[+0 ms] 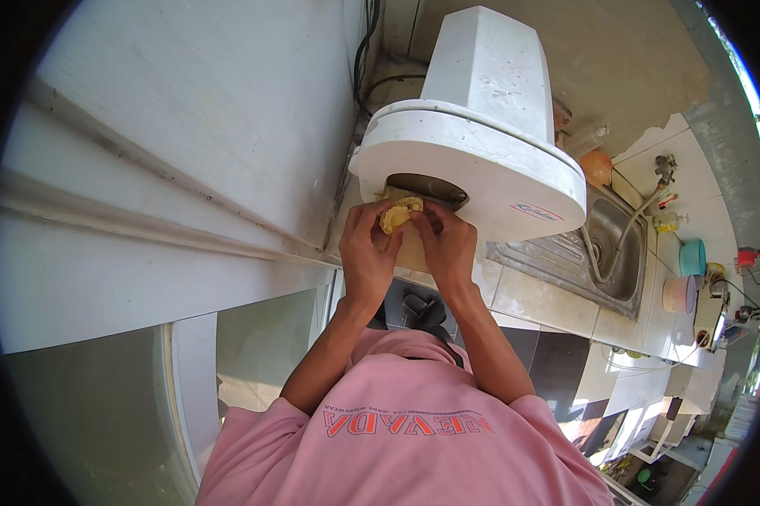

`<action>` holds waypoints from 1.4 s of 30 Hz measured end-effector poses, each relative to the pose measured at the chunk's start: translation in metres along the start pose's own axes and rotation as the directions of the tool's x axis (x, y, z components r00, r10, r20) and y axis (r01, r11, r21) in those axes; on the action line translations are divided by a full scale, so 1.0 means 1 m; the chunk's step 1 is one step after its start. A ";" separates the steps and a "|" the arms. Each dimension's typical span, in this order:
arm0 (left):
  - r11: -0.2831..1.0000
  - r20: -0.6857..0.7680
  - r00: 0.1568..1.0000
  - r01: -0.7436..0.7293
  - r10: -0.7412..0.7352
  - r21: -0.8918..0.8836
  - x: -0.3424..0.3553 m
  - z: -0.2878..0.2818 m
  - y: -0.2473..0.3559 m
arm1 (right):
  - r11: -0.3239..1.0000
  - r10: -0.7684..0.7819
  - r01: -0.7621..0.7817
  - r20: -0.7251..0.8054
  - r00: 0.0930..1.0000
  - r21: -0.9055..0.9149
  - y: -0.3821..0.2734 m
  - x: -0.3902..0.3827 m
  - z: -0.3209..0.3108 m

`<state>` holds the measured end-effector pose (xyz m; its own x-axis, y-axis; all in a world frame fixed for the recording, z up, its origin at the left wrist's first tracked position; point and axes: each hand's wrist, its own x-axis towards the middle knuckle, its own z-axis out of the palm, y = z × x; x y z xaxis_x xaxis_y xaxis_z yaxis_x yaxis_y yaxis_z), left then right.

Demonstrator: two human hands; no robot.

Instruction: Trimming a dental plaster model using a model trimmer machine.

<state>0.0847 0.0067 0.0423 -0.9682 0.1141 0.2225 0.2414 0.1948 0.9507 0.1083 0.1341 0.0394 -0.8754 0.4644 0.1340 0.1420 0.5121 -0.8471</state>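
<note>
My left hand point(370, 253) and my right hand point(441, 253) are raised at the front of a large white machine point(481, 181), their fingers closed on a crumpled pale yellow lump point(399, 215), which looks like dough. The lump is just below a dark oval opening point(443, 189) in the machine's underside, partly in front of a beige surface. My fingertips hide some of the lump's edges. The machine has a white housing point(484, 72) on top.
A wall point(161, 126) with dark cables runs along the left. To the right are a steel sink point(616, 278) with a hose, an orange round object point(596, 167), a bottle point(667, 222), a teal container point(692, 257) and a pale tub point(677, 293) on the tiled counter point(523, 291).
</note>
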 end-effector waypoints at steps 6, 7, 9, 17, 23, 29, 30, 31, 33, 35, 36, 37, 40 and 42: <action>0.974 -0.033 0.988 -0.140 0.148 0.176 0.003 -0.002 -0.010 | 0.953 -0.206 0.184 -0.068 0.976 -0.242 0.000 -0.001 0.006; 0.969 -0.048 0.984 -0.161 0.173 0.190 0.004 -0.002 -0.010 | 0.951 -0.205 0.181 -0.074 0.976 -0.251 -0.001 0.000 0.006; 0.960 -0.031 0.985 -0.160 0.172 0.231 0.005 -0.003 -0.008 | 0.950 -0.202 0.174 -0.082 0.976 -0.261 -0.001 0.001 0.008; 0.943 -0.044 0.974 -0.201 0.220 0.266 0.016 0.000 -0.023 | 0.949 -0.196 0.166 -0.089 0.977 -0.268 -0.003 0.005 0.011; 0.969 -0.085 0.980 -0.160 0.179 0.190 0.016 0.005 -0.023 | 0.939 -0.218 0.182 -0.094 0.972 -0.293 -0.001 0.011 0.012; 0.964 -0.092 0.977 -0.170 0.192 0.204 0.016 0.006 -0.027 | 0.941 -0.233 0.196 -0.107 0.967 -0.276 -0.001 0.012 0.014; 0.961 -0.097 0.976 -0.172 0.197 0.215 0.016 0.006 -0.027 | 0.941 -0.232 0.196 -0.105 0.967 -0.275 -0.001 0.012 0.014; 0.958 -0.102 0.974 -0.175 0.202 0.226 0.016 0.007 -0.027 | 0.941 -0.237 0.201 -0.109 0.965 -0.273 -0.001 0.013 0.014; 0.959 -0.102 0.975 -0.169 0.196 0.228 0.016 0.006 -0.027 | 0.941 -0.242 0.205 -0.112 0.964 -0.269 -0.001 0.013 0.014; 0.959 -0.102 0.976 -0.163 0.190 0.230 0.016 0.006 -0.026 | 0.946 -0.225 0.191 -0.108 0.968 -0.261 -0.001 0.013 0.014; 0.960 -0.102 0.977 -0.158 0.186 0.233 0.017 0.006 -0.024 | 0.947 -0.224 0.191 -0.106 0.969 -0.260 -0.001 0.013 0.015; 0.960 -0.102 0.978 -0.153 0.181 0.235 0.017 0.006 -0.023 | 0.948 -0.219 0.185 -0.111 0.969 -0.258 -0.001 0.013 0.015; 0.969 -0.145 0.972 -0.159 0.188 0.189 0.017 0.009 -0.027 | 0.950 -0.220 0.184 -0.123 0.968 -0.251 0.000 0.014 0.014; 0.970 -0.146 0.971 -0.160 0.188 0.184 0.017 0.010 -0.027 | 0.951 -0.224 0.188 -0.130 0.966 -0.246 0.000 0.015 0.014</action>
<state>0.0627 0.0130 0.0186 -0.9047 0.0053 0.4260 0.4007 0.3501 0.8467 0.0888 0.1303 0.0341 -0.8172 0.4279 0.3862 0.0843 0.7515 -0.6543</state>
